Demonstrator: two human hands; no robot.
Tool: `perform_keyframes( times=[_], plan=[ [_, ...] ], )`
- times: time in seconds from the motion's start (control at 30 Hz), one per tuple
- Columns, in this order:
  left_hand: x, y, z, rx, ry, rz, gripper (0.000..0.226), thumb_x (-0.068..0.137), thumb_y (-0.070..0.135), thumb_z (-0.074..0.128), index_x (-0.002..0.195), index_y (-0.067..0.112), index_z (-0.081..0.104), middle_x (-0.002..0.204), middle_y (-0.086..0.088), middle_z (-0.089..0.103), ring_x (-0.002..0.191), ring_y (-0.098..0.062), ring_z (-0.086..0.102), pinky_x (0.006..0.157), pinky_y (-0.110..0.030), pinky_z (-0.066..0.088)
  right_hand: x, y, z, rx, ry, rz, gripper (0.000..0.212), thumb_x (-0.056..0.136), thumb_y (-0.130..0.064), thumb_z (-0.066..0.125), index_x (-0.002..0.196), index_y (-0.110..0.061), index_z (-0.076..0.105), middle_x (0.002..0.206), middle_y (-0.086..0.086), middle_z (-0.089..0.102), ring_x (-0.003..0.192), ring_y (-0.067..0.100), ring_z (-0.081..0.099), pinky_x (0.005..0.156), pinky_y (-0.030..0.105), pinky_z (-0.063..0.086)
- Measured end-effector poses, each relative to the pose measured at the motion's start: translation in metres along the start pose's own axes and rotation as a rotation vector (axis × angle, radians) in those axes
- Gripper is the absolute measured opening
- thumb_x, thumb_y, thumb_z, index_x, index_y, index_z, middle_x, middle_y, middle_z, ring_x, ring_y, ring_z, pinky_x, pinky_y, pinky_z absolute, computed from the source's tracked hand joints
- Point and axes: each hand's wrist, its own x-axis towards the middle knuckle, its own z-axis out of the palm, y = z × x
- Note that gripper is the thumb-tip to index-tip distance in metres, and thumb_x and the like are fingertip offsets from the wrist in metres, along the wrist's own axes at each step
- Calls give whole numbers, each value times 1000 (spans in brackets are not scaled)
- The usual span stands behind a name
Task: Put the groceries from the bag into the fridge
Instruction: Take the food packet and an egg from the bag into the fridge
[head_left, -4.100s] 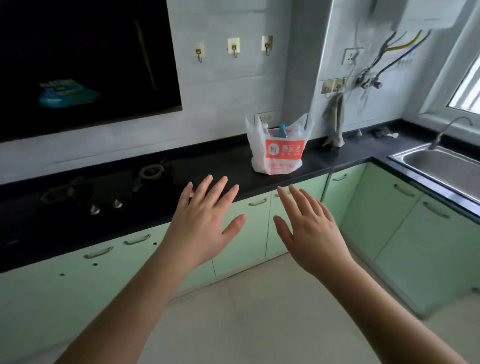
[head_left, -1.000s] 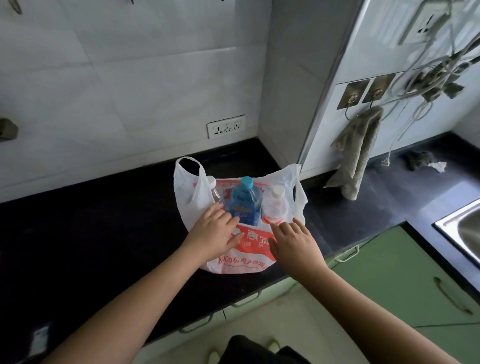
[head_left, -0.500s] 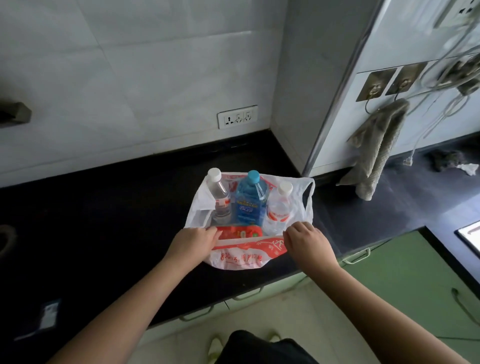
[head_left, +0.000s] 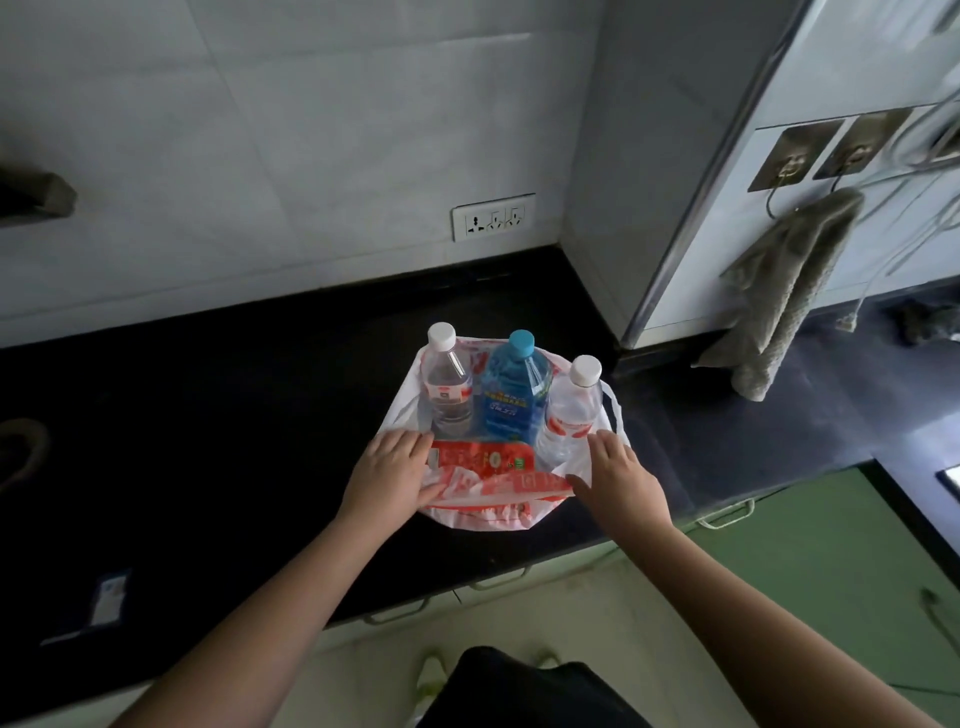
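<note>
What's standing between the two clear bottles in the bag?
In the head view, the blue bottle stands between the two clear bottles.

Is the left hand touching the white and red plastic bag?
Touching. The head view shows the left hand pressed flat on the white and red plastic bag's pushed-down front edge, fingers overlapping the plastic.

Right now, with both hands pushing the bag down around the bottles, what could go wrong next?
1. The three bottles, clear, blue and clear, stand upright and close together; lifting one may tip its neighbour.
2. The bag lies near the counter's front edge, so a pull toward the body might drag it off.
3. The left hand and right hand press thin plastic, which could catch on the red packet when it is lifted.
</note>
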Motion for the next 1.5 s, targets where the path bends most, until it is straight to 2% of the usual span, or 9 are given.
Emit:
perform_keyframes(
  times=[0.23, 0.37, 0.53, 0.7, 1.03, 1.17, 1.27, 1.4, 1.5],
  plan=[
    [-1, 2, 13, 70, 10, 67, 54, 88, 56, 40, 94, 12, 71, 92, -5, 70, 93, -25, 63, 97, -41, 46, 16, 8, 19, -59, -93, 14, 63, 97, -52, 37, 146, -12, 29, 156, 5, 27, 139, 26, 33, 104, 42, 41],
    [2, 3, 14, 59, -32, 51, 54, 88, 54, 39, 94, 12, 72, 95, -6, 70, 96, -26, 63, 99, -43, 46, 23, 13, 26, -195, -44, -41, 57, 99, -47, 29, 145, -15, 32, 154, 3, 32, 140, 21, 30, 116, 42, 19],
    [12, 0, 4, 11, -153, -50, 57, 92, 57, 37, 97, 15, 75, 114, -7, 67, 110, -24, 59, 101, -41, 44, 30, 19, 25, -293, -50, -90, 45, 100, -35, 32, 140, -15, 42, 150, 5, 38, 139, 23, 32, 116, 44, 17],
    [31, -7, -4, -150, -191, -271, 39, 101, 38, 45, 107, 13, 74, 144, -4, 50, 133, -18, 46, 109, -38, 40, 34, 23, 27, -213, -70, -47, 46, 101, -35, 30, 141, -16, 40, 150, 2, 38, 140, 20, 30, 117, 41, 16],
    [4, -11, 17, -156, -99, -89, 22, 88, 34, 67, 89, 14, 76, 122, -6, 62, 119, -22, 56, 97, -39, 49, 25, 28, 37, -209, -109, -41, 51, 101, -41, 28, 143, -15, 37, 150, 0, 38, 143, 19, 25, 119, 44, 6],
    [-12, -11, 25, -116, 1, 153, 19, 83, 28, 69, 86, 11, 74, 105, -4, 66, 104, -21, 60, 94, -40, 51, 15, 35, 48, -219, 40, -95, 42, 95, -39, 46, 119, -9, 63, 123, 6, 61, 126, 25, 48, 116, 47, 18],
    [-19, -9, 28, -124, 53, 257, 18, 87, 30, 63, 91, 14, 71, 106, -1, 67, 107, -18, 60, 107, -37, 41, 10, 33, 52, -207, 225, -238, 37, 91, -35, 43, 93, -11, 70, 96, 6, 65, 101, 29, 61, 106, 49, 35],
    [-25, -3, 27, -112, 47, 303, 29, 85, 34, 54, 105, 16, 65, 104, 0, 70, 111, -16, 60, 116, -33, 27, 7, 14, 51, -100, 257, -464, 34, 89, -32, 42, 104, -14, 67, 105, 3, 69, 104, 24, 64, 104, 45, 42],
    [-29, 3, 22, -126, -1, 282, 49, 88, 39, 50, 129, 16, 59, 100, 2, 72, 103, -17, 61, 102, -34, 46, 7, 6, 54, -98, 198, -520, 37, 89, -31, 50, 119, -13, 61, 106, 1, 70, 104, 22, 64, 105, 44, 42]
  ],
)
